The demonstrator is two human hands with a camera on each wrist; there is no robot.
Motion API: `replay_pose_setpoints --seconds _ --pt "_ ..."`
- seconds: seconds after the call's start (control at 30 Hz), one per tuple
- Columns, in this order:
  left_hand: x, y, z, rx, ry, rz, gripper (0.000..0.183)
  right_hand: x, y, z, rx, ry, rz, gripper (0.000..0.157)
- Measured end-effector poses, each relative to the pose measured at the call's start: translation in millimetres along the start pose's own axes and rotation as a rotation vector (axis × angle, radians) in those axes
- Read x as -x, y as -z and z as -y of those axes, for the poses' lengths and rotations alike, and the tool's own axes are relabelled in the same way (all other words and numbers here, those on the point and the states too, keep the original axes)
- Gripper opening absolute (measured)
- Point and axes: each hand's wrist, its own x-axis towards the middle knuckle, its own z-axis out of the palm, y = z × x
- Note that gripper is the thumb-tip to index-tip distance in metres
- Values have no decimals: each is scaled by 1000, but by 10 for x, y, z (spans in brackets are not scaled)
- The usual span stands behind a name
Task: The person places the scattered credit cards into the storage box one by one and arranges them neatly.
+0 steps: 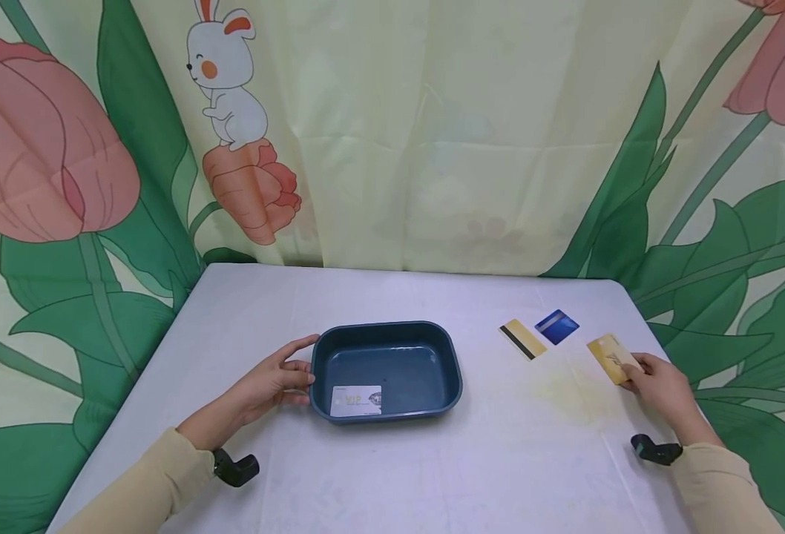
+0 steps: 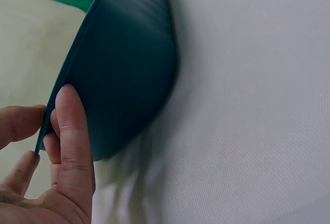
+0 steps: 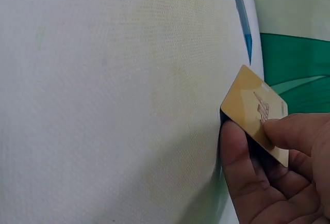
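A dark blue rectangular tray (image 1: 386,411) stands on the table. At its left end, my left hand (image 1: 279,377) touches the rim and outer wall. One straight finger (image 2: 73,126) lies along that wall in the left wrist view, while other fingertips meet the rim edge. A white card marked VIP (image 1: 355,400) lies inside the tray at the front left. Over at the right, my right hand (image 1: 662,386) pinches a gold card (image 1: 609,357) between thumb and fingers. The right wrist view shows this card (image 3: 247,97) tilted up, with its lower part behind the thumb.
Left of the gold card lie a yellow card with a black stripe (image 1: 522,339) and a blue card (image 1: 556,327). A white cloth (image 1: 499,467) covers the table. A printed curtain (image 1: 392,148) hangs behind its back edge.
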Motion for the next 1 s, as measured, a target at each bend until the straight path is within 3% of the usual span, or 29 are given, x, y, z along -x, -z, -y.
replay_pose_setpoints --seconds 0.43,1.0 --pt "-10 1 1 8 13 1 82 -4 10 -9 -73 -86 51 67" --pt "-12 0 10 6 3 7 83 20 0 22 -128 -93 111 73"
